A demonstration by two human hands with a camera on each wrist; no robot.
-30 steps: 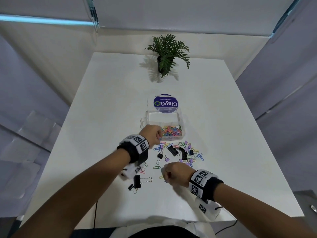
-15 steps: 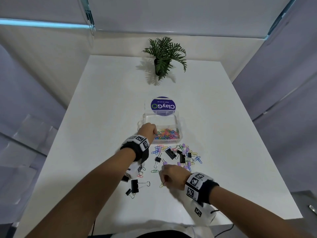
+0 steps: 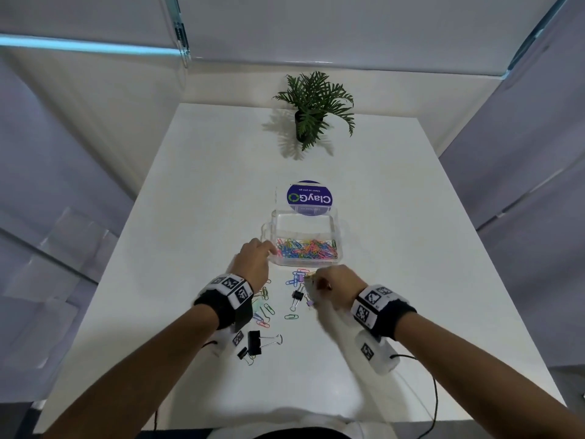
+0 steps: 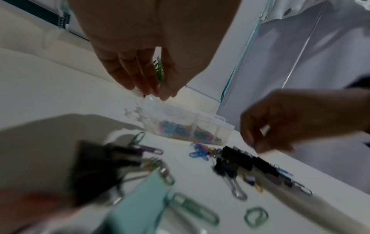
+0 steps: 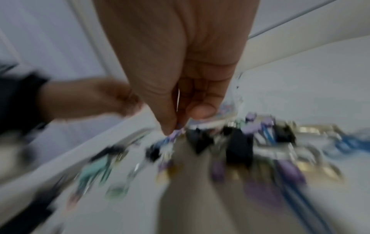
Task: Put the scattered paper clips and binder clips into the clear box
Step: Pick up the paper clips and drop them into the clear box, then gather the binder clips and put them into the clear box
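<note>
As R hand (image 3: 336, 284) pinches clip (image 5: 177, 132), plant's (image 3: 314, 106) behind box (image 3: 338, 230).

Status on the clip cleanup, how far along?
Done: a pile of coloured paper clips lies in the clear box. In hand: the left hand holds the box's corner; the right hand pinches what looks like a yellow paper clip beside it. Remaining: black binder clips and loose paper clips on the table. No binder clips visible in the box.

White table (image 3: 202, 223); potted plant (image 3: 311, 115) at far edge; pale partition walls (image 3: 316, 26) around.
</note>
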